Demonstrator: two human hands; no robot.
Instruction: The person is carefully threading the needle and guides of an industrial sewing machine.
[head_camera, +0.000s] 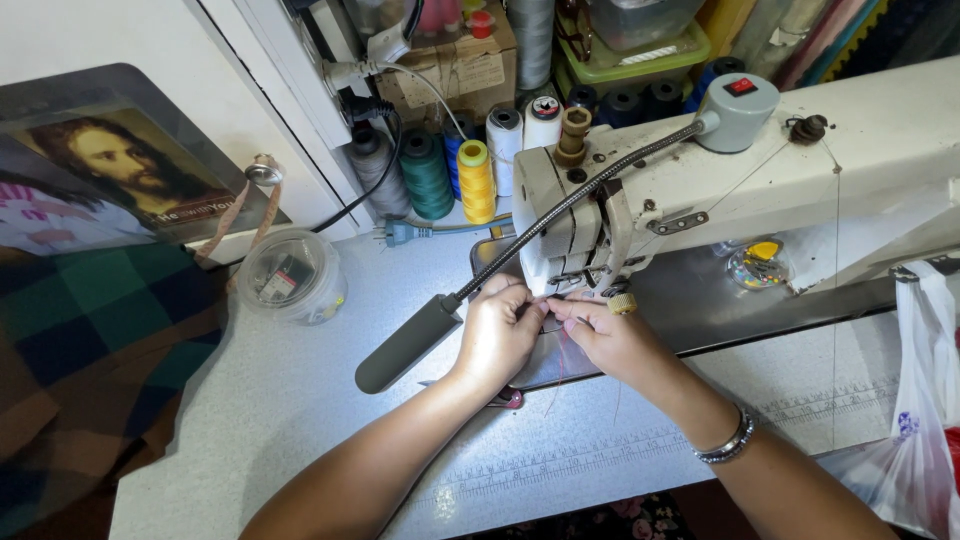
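Observation:
Both hands meet under the head of a cream sewing machine, close to its needle area. My left hand pinches a fine thread with thumb and forefinger. My right hand, a metal bracelet on its wrist, pinches the same thread just to the right. A loose reddish end hangs down over the metal bed plate. A grey lamp head on a flexible neck lies beside my left hand. The needle itself is hidden behind my fingers.
Several thread cones, among them a yellow one and a green one, stand behind the machine. A clear round plastic tub sits at left near checked fabric. A white plastic bag hangs at right. A printed ruler runs along the table's front.

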